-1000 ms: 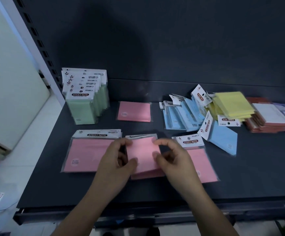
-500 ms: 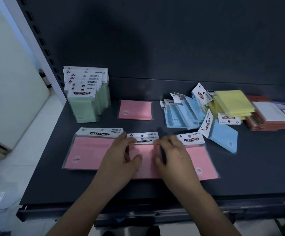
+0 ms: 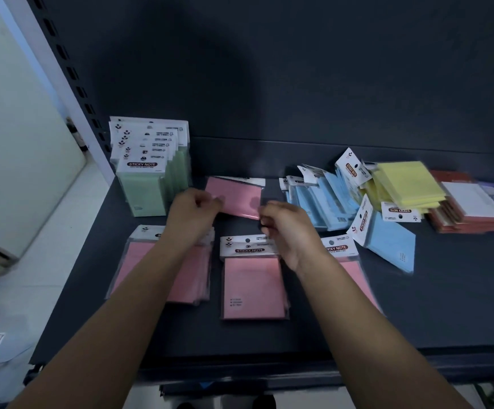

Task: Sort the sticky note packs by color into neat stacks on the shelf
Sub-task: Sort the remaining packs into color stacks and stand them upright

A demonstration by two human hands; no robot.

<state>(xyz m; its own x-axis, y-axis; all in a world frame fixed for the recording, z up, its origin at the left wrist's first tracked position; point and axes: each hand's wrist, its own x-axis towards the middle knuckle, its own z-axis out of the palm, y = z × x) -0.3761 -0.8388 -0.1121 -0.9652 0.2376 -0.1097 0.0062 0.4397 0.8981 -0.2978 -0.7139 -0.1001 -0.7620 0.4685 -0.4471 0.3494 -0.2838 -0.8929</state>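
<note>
Centre of frame: left hand (image 3: 194, 208) and right hand (image 3: 284, 224), fingers curled, pinch the left and right edges of one pink sticky note pack (image 3: 235, 197) over the shelf (image 3: 446, 305).

Matt, smooth dark shelf (image 3: 417, 314), lower frame, bearing pink note packs (image 3: 254, 287) of paper in glossy clear plastic sleeves with white card headers (image 3: 248, 246); upper left, pale slotted metal upright (image 3: 71, 93); right, matt yellow paper pads (image 3: 408, 184).
</note>
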